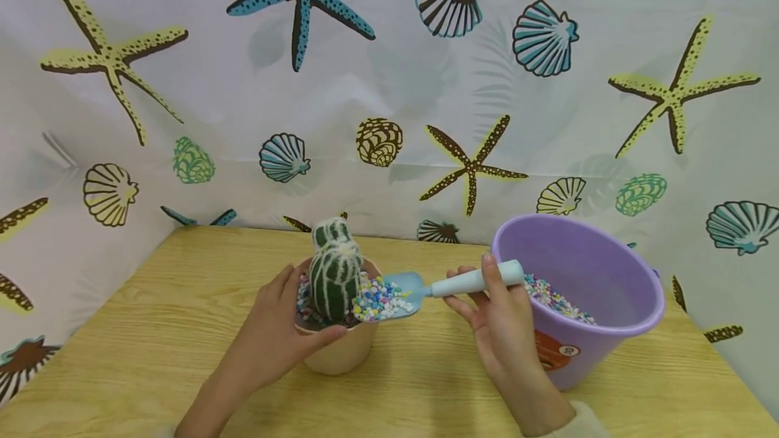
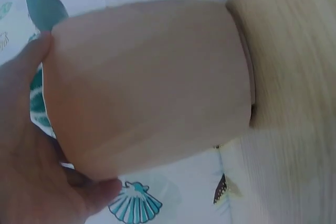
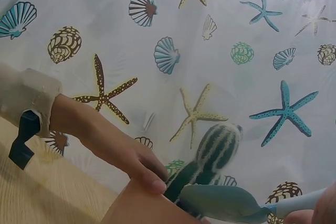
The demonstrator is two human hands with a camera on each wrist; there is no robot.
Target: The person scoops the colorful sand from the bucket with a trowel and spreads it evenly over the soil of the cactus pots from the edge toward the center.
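A cactus (image 1: 336, 279) with pale woolly ribs stands in a beige flower pot (image 1: 341, 351), with colourful pebbles around its base. My left hand (image 1: 276, 326) grips the pot at its rim, thumb on the near side and fingers on the far left. The left wrist view shows the pot's side (image 2: 152, 85) filling the middle. My right hand (image 1: 502, 320) holds a small light-blue trowel (image 1: 475, 282) by its handle. Its blade, loaded with multicoloured pebbles (image 1: 380, 299), reaches over the pot's right rim beside the cactus. In the right wrist view the blade (image 3: 223, 202) partly hides the cactus's lower part.
A purple bucket (image 1: 590, 269) with more coloured pebbles (image 1: 556, 299) inside stands on the right, just beyond my right hand. Everything rests on a wooden table (image 1: 182, 303). Behind it hangs a white cloth (image 1: 389, 86) printed with starfish and shells.
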